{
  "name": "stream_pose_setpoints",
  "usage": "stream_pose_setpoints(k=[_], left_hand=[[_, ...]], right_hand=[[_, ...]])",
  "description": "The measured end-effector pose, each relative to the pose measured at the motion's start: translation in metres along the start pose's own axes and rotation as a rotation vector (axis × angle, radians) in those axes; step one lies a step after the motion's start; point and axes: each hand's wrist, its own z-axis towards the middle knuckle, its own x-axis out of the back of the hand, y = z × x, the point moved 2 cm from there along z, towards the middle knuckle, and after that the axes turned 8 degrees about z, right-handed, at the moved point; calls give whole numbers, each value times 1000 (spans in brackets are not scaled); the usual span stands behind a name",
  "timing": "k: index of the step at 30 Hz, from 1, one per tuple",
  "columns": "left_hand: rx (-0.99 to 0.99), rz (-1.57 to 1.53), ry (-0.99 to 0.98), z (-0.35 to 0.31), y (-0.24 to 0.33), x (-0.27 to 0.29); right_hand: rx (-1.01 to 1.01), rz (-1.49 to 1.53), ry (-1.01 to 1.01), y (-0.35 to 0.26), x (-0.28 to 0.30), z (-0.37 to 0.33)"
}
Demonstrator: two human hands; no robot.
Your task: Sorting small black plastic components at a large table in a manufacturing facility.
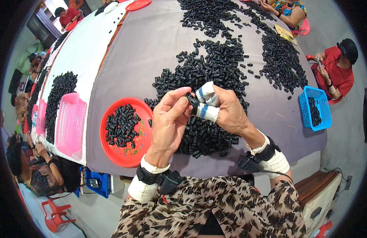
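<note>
Over the near part of the table, my left hand [166, 126] pinches a small black plastic piece [192, 99] between thumb and fingers. My right hand [235, 115] is closed on a white cloth strip with blue stripes [207, 112], which is folded beside the piece and touches it. Part of the piece is hidden by the cloth and my fingers. Beneath and beyond both hands spreads a big heap of similar black pieces [213, 65]. A round red tray [105, 147] to the left of my left hand holds more of them.
A grey cloth covers the table [124, 67]. To the right stands a blue basket [324, 119] with black pieces; at left, a pink basket [70, 119]. Another heap [280, 59] lies far right. Co-workers sit around, including a person in red [338, 73] at right.
</note>
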Motion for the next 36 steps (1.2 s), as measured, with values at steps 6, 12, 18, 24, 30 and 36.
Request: stream_pose_setpoints(k=[6, 12, 18, 24, 30, 36], left_hand=[[-12, 10, -21, 1, -3, 4], [-15, 57, -33, -1, -4, 6], [-25, 39, -18, -1, -5, 5], [-17, -37, -52, -2, -6, 6], [26, -65, -46, -5, -6, 4], [14, 30, -11, -6, -2, 0]], right_hand=[[-58, 66, 13, 5, -1, -5], [-2, 20, -6, 8, -3, -9], [-21, -6, 1, 10, -4, -7], [-38, -9, -33, 3, -4, -4], [-75, -2, -42, -1, -4, -4], [-72, -20, -40, 0, -3, -3]])
